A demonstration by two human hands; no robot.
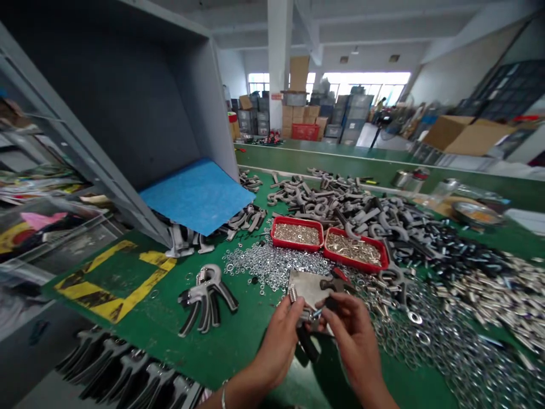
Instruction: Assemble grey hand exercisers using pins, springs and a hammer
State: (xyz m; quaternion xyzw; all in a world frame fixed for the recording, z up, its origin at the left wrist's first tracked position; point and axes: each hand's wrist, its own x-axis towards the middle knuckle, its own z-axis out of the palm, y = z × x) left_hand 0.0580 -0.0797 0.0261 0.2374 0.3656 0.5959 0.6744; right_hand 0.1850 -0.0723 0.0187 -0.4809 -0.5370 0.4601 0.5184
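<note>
My left hand (279,338) is closed around a hand gripper (307,345) with a dark handle, and a coil spring (293,293) shows above its fingers. My right hand (355,335) pinches a small metal screw (315,313) with a dark head against that gripper; the fingers partly hide it. Just beyond both hands lie a metal plate (303,282) and a hammer (336,286). Left of them, several assembled hand grippers (208,295) rest together on the green table (162,324).
Two red trays (298,246) of small metal parts stand behind a spread of nuts (276,264). Grey handles (353,207) are heaped farther back. Metal rings (451,341) and silver sleeves (489,289) cover the right. A blue sheet (200,193) lies by a grey cabinet (204,96).
</note>
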